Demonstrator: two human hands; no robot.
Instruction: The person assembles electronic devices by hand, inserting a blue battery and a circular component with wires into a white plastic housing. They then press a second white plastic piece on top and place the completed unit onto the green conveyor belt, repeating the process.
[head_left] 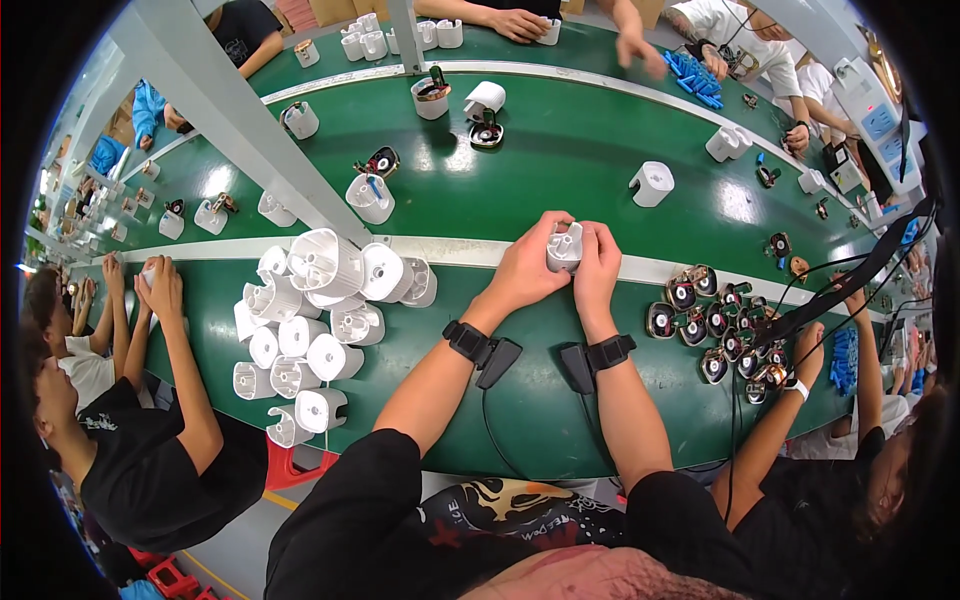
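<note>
Both my hands hold one white plastic housing (564,246) over the white strip between the two green belts. My left hand (530,266) grips its left side, with my right hand (597,268) on its right side. The housing's open end faces up toward me. A black band with a small black unit sits on each wrist. To my left lies a pile of several more white housings (320,310). To my right lies a cluster of several small round parts with red and metal faces (715,325).
The green belt (560,150) beyond carries scattered white housings (651,184) and round parts. A grey post (250,130) slants across the left. A person sits at my left (150,420), another at my right (850,440), others across the belt. Blue parts (693,78) lie at the far side.
</note>
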